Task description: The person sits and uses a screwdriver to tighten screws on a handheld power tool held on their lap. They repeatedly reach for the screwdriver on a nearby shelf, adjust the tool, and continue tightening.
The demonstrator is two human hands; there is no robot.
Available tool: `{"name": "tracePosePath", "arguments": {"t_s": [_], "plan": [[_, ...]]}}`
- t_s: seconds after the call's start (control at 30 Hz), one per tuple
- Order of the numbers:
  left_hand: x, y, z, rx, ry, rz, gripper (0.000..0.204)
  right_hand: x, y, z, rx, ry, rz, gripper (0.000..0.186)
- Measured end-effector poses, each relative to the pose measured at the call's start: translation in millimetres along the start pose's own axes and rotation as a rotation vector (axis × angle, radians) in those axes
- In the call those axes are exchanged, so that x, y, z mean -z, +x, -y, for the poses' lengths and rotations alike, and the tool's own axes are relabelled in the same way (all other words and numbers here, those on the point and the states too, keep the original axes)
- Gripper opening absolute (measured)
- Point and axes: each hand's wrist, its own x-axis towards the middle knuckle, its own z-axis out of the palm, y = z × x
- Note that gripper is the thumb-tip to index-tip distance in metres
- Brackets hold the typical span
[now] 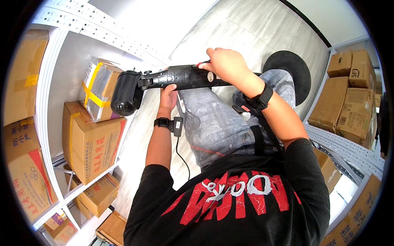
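1. I hold the black tool (184,77) in both hands, out in front of me, above my jeans (217,110) and the floor (230,29).
2. My left hand (167,99) is clamped on the tool's barrel from the near side, thumb up on its surface; the other fingers are hidden behind it.
3. My right hand (228,65) is closed over the tool toward its right end, thumb tip at a small red part (199,65).
4. At the tool's left end sits a ribbed drum (127,92), in front of a taped box (98,89); I can't tell whether they touch.
5. I wear a strap on each wrist; the left one has a small black module (177,126), with a cord (182,160) running down.
6. Cartons stand on the left rack (52,92) and the right rack (349,144).
7. A round black disc (301,76) lies just beyond my right knee.
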Motion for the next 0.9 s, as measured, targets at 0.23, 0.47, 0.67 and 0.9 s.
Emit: {"name": "tracePosePath", "arguments": {"t_s": [0.23,0.47,0.67,0.9], "plan": [[-9.9,-1.9,-4.8,-0.013,-0.004,0.006,0.070,-0.9,-0.6,-5.7,0.220,0.084,-0.031,0.030],[1.9,0.9,2.1,-0.010,-0.003,-0.020,0.054,-2.8,4.3,-1.7,0.036,0.050,-0.003,0.024],[-2.8,-0.8,-1.3,-0.003,-0.004,-0.009,0.058,-0.6,2.8,-11.6,0.218,0.006,-0.072,0.018],[-6.9,-3.4,-4.3,-0.021,0.007,-0.007,0.068,1.2,6.8,1.4,0.089,0.003,-0.007,0.024]]}}
